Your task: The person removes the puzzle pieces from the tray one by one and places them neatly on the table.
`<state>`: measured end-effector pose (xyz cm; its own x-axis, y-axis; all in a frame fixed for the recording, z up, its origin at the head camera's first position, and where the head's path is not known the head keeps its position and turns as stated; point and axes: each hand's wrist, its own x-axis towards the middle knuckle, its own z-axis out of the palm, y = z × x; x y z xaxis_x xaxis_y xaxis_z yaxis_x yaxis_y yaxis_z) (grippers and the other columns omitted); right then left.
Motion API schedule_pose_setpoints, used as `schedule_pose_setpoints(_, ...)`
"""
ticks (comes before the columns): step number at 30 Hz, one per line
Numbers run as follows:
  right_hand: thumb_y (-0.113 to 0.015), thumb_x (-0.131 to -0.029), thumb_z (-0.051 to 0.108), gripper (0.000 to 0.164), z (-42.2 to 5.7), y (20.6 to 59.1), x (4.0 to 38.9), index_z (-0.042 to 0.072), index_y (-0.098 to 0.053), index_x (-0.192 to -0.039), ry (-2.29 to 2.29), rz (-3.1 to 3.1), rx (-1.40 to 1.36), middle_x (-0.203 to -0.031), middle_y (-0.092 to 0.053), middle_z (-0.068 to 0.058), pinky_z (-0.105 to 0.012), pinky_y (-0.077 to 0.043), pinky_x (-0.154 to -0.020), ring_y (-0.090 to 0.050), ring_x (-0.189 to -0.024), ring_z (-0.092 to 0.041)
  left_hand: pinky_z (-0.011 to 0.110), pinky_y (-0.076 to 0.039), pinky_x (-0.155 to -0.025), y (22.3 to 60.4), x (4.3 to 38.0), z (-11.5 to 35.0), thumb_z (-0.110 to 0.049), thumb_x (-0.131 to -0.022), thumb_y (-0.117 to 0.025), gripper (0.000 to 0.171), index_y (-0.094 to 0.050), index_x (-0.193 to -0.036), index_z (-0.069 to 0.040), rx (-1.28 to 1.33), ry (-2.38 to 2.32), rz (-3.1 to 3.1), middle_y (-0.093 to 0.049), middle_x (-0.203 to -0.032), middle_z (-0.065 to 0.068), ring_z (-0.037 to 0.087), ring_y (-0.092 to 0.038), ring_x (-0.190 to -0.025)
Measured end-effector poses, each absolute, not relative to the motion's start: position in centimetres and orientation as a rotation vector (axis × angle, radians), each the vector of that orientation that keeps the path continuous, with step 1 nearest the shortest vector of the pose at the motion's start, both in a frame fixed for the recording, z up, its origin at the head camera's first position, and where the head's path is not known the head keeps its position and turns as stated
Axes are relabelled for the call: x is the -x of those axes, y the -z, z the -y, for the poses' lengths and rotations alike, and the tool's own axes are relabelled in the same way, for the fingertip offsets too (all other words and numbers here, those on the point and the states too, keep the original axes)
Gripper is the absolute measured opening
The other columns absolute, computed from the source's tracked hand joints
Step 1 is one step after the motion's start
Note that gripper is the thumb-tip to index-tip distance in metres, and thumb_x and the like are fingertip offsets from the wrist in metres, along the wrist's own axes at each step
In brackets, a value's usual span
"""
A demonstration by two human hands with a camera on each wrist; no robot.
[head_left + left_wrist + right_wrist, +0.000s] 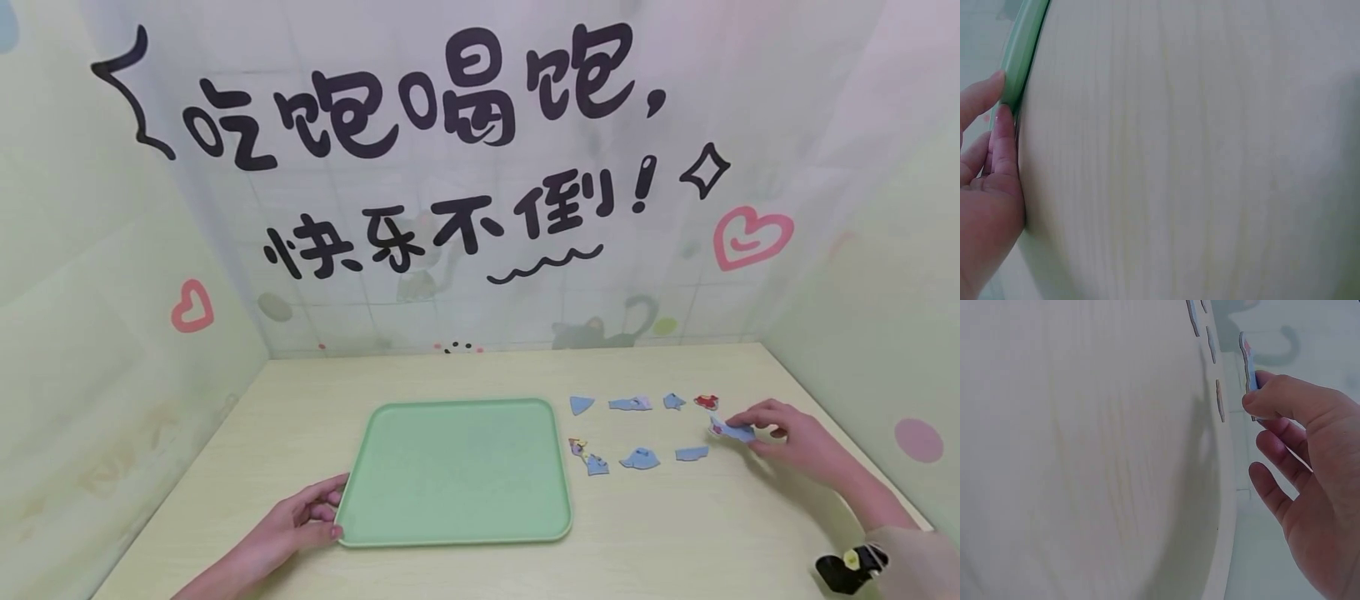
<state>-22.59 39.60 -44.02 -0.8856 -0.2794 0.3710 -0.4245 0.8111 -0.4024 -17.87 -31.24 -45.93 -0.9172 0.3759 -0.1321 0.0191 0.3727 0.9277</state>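
My right hand (798,442) pinches a light blue puzzle piece (738,432) with a pink mark between thumb and fingers. In the right wrist view this piece (1249,365) stands on edge, held off the table. Several more flat pieces lie in two loose rows, among them a blue triangle (581,405), a red one (707,402), a dome-shaped blue one (640,458) and a short blue strip (692,454). At the near left corner of a pale green tray (457,475), my left hand (296,521) grips the rim (1019,62), with fingers partly hidden by it.
The pale wooden table (637,542) is bounded by printed curtains, with a back sheet (360,325) behind it and side sheets left and right. A dark strap device (851,569) sits on the right wrist. Another yellow-and-blue piece (588,457) lies close to the tray's right edge.
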Motion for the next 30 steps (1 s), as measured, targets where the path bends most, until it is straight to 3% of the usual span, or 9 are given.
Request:
schedule_pose_setpoints(13, -0.078, -0.074, 0.000, 0.034, -40.8, 45.3, 22.7, 0.016, -0.074, -0.103, -0.716, 2.788, -0.579, -0.101, -0.067, -0.003, -0.018, -0.048, -0.068, -0.049, -0.088, 0.012, 0.017, -0.048, -0.084, 45.9, 17.8, 31.3, -0.013, -0.092, -0.066, 0.075, -0.025, -0.152, 0.007, -0.331, -1.559, -2.316, -0.048, -0.124, 0.005, 0.002, -0.055, -0.098)
schedule_pose_setpoints(21, -0.076, -0.077, -0.002, 0.030, -41.7, 45.9, 22.8, 0.014, -0.074, -0.102, -0.835, 2.801, -0.639, -0.100, -0.064, 0.014, -0.017, -0.045, -0.067, -0.050, -0.081, 0.006, 0.017, -0.048, -0.084, 46.1, 17.9, 31.4, -0.012, -0.093, -0.065, 0.073, -0.027, -0.152, 0.006, -0.346, -1.572, -2.317, -0.050, -0.124, 0.007, 0.002, -0.056, -0.098)
schedule_pose_setpoints(30, -0.076, -0.079, 0.000, 0.029, -42.1, 45.9, 22.6, 0.013, -0.074, -0.104, -0.859, 2.829, -0.666, -0.102, -0.062, 0.020, -0.016, -0.045, -0.069, -0.050, -0.081, 0.004, 0.017, -0.048, -0.084, 46.0, 17.9, 31.3, -0.013, -0.092, -0.066, 0.073, -0.027, -0.152, 0.005, -0.333, -1.569, -2.313, -0.049, -0.124, 0.007, 0.002, -0.055, -0.098)
